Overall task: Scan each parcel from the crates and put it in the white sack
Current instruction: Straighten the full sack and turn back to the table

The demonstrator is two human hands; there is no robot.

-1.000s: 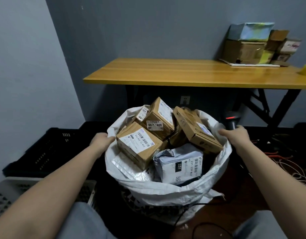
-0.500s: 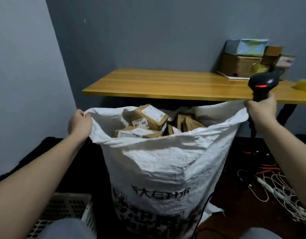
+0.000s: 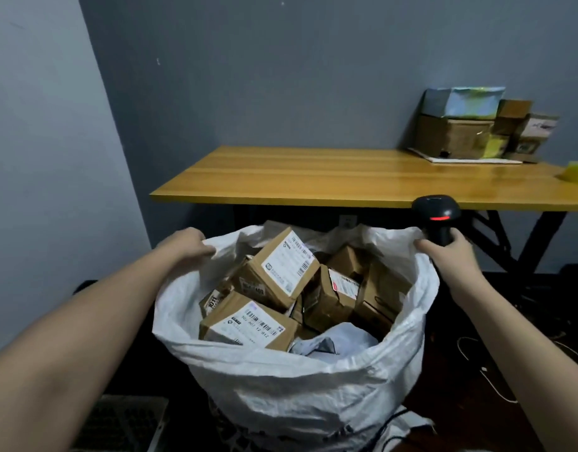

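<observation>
1. The white sack (image 3: 291, 380), filled with parcels (image 3: 278, 272), is held open on the floor in front of the wooden table (image 3: 313, 177).
2. Its left rim is gripped by the left hand (image 3: 186, 244).
3. Its right rim and a black scanner (image 3: 437, 220) are clutched together by the right hand (image 3: 450, 256).
4. Boxes (image 3: 470, 125) are stacked at the table's far right.
5. Cables (image 3: 496, 380) lie on the floor at right; a grey crate (image 3: 128, 422) sits at lower left.
</observation>
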